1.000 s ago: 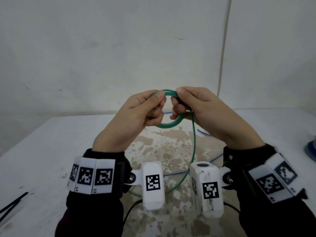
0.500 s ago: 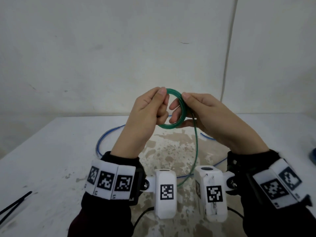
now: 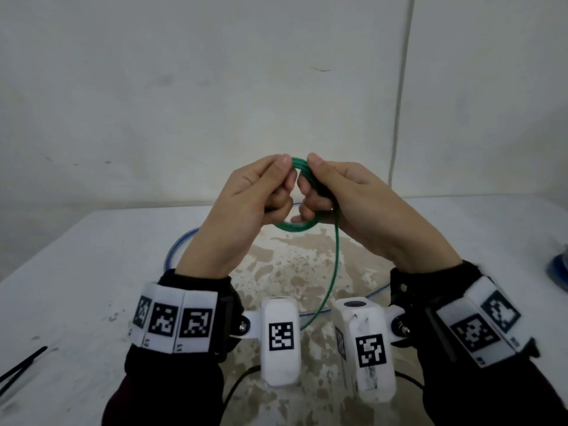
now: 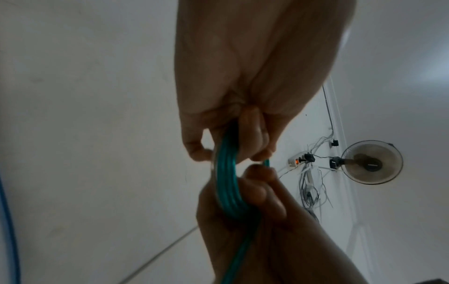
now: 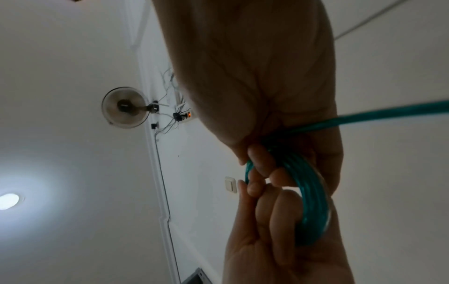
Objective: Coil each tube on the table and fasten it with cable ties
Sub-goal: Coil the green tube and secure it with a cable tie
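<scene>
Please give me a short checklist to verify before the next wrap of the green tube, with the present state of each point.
1. Left hand pinches the green tube coil: ok.
2. Right hand grips the coil: ok.
3. Coil loops lie together, not splayed: ok.
4. Loose tail hangs free to the table: ok.
5. Tail is not tangled with the blue tube: cannot tell.
6. Black cable ties are on the table: ok.

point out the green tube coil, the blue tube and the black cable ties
green tube coil [image 3: 296, 226], head view, bottom arc below the fingers
blue tube [image 3: 172, 252], head view, left bend on the table
black cable ties [image 3: 21, 365], head view, mid-length
</scene>
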`<control>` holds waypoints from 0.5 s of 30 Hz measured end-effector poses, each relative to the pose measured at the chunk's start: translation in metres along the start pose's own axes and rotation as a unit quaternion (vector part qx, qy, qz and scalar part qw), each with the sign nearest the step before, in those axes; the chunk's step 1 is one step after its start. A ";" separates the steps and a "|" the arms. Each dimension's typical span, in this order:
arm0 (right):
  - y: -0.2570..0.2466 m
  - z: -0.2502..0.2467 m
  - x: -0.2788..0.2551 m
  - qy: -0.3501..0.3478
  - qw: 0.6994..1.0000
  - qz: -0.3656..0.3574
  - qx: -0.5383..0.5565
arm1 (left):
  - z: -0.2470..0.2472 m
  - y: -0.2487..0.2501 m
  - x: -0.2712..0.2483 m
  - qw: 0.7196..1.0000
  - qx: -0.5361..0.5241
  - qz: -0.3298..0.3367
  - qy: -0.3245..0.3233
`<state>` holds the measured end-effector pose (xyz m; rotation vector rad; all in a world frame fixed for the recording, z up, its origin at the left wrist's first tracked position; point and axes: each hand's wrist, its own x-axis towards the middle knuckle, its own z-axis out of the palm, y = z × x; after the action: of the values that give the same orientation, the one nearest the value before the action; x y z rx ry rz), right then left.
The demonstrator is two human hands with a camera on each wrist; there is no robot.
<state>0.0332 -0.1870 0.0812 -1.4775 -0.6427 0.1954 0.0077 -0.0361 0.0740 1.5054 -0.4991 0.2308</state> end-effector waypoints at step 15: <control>0.001 0.003 -0.001 -0.014 0.998 -0.010 -0.056 | -0.008 0.004 -0.004 0.996 0.030 -0.076 -0.027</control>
<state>0.0315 -0.1846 0.0795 -1.5780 -0.7013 0.1671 0.0042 -0.0272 0.0758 1.6044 -0.4220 0.0869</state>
